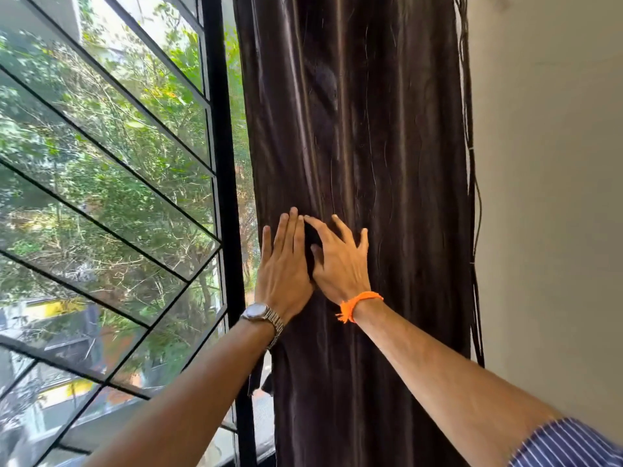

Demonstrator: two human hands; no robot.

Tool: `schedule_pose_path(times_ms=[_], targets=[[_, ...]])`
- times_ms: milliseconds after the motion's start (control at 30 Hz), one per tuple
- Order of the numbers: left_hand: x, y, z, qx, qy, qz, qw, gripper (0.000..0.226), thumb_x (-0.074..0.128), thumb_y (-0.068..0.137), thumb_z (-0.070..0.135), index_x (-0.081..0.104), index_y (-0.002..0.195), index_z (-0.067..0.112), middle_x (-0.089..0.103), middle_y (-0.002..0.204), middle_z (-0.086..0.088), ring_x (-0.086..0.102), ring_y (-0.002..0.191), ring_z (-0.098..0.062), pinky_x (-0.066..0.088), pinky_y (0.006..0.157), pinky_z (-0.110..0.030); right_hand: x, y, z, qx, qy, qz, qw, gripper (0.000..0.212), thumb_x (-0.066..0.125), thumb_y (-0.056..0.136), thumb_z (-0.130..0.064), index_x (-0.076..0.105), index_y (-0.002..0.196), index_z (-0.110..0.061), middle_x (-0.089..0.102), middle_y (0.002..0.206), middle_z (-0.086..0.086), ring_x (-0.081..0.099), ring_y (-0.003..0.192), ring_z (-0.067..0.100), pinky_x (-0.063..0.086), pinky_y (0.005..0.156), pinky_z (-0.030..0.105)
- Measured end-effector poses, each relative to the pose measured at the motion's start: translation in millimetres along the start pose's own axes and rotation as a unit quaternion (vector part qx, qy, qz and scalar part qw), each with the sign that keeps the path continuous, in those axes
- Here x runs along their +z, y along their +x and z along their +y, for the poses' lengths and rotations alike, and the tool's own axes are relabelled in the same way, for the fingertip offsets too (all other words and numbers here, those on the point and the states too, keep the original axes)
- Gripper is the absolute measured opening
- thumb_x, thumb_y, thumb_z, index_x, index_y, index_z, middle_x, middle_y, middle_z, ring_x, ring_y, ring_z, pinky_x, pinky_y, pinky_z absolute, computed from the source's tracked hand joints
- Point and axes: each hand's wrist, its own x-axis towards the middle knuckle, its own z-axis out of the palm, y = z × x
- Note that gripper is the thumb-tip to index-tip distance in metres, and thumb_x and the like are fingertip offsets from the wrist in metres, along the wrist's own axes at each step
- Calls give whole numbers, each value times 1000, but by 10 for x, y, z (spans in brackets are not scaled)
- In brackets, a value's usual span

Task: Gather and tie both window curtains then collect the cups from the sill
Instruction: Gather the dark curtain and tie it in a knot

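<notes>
**Both hands flat on gathered right-side curtain, no tie yet**

Dark brown curtain (354, 163) hangs bunched in a narrow column between the black window frame (222, 197) and the wall (546, 197), so gathering on this side looks mostly done. Left hand (283, 264) lies on the fabric's window-side edge, fingers (292, 227) straight and pressed together, palm flat, likely pushing loose folds inward. Right hand (340, 264) sits touching the left, fingers (342, 227) spread over the pleats, not pinching anything; probably feeling for a grip or holding the bundle in place. Neither hand closes around the cloth. Watch (261, 313) on left wrist, orange thread band (357, 303) on right wrist. Thin dark cords (472, 163) hang along the curtain's wall-side edge; could be the tie, cannot tell. No tie-back around the curtain visible. Sill and cups out of view, second curtain not seen. Judgement: early, tying this curtain is next, needs hands to wrap round the bundle.
</notes>
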Motion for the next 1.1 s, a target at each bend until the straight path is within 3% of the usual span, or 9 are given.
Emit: schedule_pose_path(times_ms=[167,333,433,500,567,667,767,967,1100], targets=[[48,15,139,-33,13,-19,999,70,37,91,21,8,153,9,-1,163,-6,-6,149,-18,2,121,-45,17,9,192,-29,30,-1,999,62,46,91,-16,27,143,-44,58,128,-19,22,146,14,9,111,70],[-26,38,389,-109,-67,-14,992,74,34,82,17,13,153,20,7,162,6,15,148,-21,24,118,-44,-42,-31,436,-63,106,23,992,60,54,87,-15,35,138,-40,58,125,-6,41,130,13,36,106,53],[-31,65,535,-204,-116,22,972,71,44,84,16,21,150,27,17,160,11,46,132,-24,47,87,-33,-73,-79,532,-75,154,27,985,57,54,86,-17,38,137,-38,59,119,-10,46,121,10,46,97,39],[-21,59,625,-250,-122,33,960,61,42,92,28,24,150,27,23,159,8,57,119,-27,44,81,-32,-104,-113,579,-76,182,32,980,54,53,86,-21,39,135,-37,61,115,-13,48,118,8,48,93,36],[-39,55,677,-290,-161,28,943,61,36,96,51,21,151,29,32,156,3,53,125,-28,43,94,-36,-135,-130,616,-68,211,36,974,45,51,88,-25,41,132,-35,64,108,-13,49,116,8,49,90,37],[-105,48,712,-323,-179,15,929,85,26,82,80,13,151,32,41,151,-3,55,122,-30,45,91,-35,-158,-120,691,-58,236,54,969,33,49,90,-22,48,122,-30,63,107,-15,48,114,10,51,87,39],[-187,106,739,-353,-160,6,922,100,31,73,88,9,152,30,48,146,-5,57,119,-31,46,93,-38,-148,-53,731,-33,227,90,969,28,57,85,-26,52,113,-26,55,108,-9,45,105,16,51,84,37],[-168,166,680,-372,-153,20,915,91,65,83,48,10,152,24,54,140,-4,58,118,-27,47,97,-43,18,-32,596,137,301,62,942,78,80,61,-46,40,123,-21,44,124,-1,46,112,22,45,93,35],[-122,167,609,-378,-144,15,914,87,61,85,16,7,153,23,59,129,-10,62,101,-30,49,80,-36,169,-73,556,213,322,2,923,104,87,55,-46,31,137,-16,45,136,6,45,125,29,42,101,42]])
